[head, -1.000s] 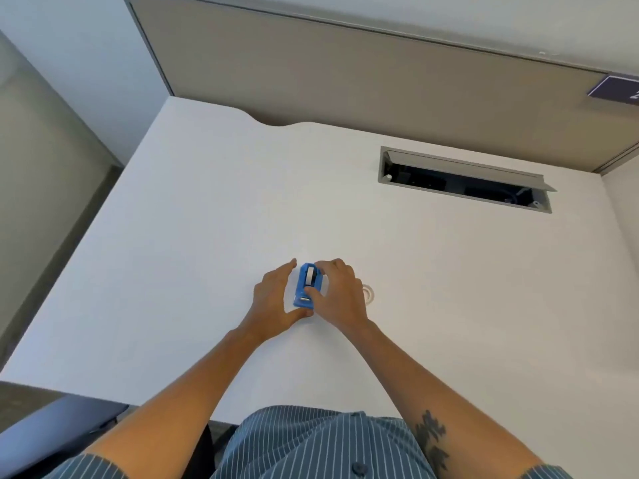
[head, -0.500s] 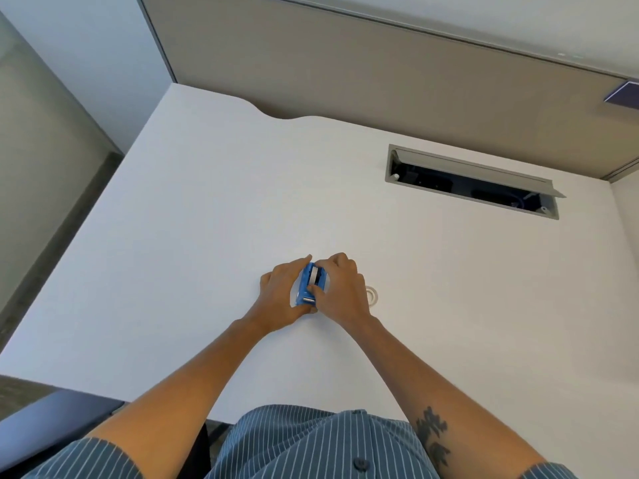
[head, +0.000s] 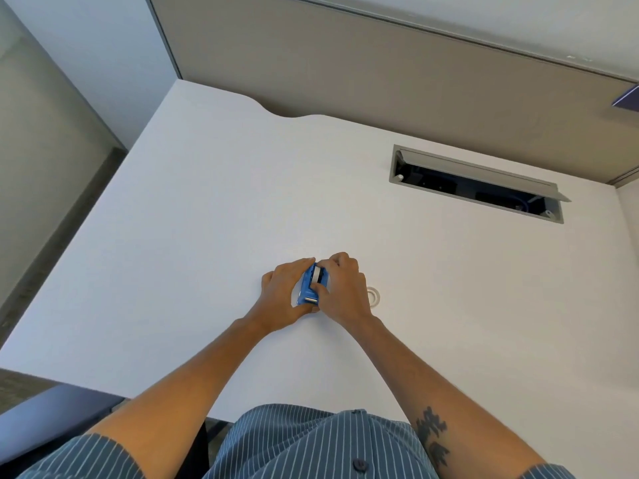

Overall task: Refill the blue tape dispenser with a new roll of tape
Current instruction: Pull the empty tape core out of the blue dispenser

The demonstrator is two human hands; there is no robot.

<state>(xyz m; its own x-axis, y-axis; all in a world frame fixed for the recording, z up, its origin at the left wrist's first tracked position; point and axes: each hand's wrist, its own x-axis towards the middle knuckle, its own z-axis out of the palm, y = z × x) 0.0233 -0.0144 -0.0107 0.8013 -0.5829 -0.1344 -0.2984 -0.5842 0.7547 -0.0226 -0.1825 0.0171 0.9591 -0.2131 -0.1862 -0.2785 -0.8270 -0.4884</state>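
The blue tape dispenser (head: 310,286) sits on the white counter (head: 207,219), sandwiched between both hands near the front middle. Left hand (head: 281,293) has its grip wrapped along the dispenser's left side, thumb tucked under the near end. Right hand (head: 342,288) is curled over the right side, thumb pressing on top. A clear roll of tape (head: 373,296) lies flat just right of that hand. Farther back right there's an open cable hatch (head: 477,183) in the counter.
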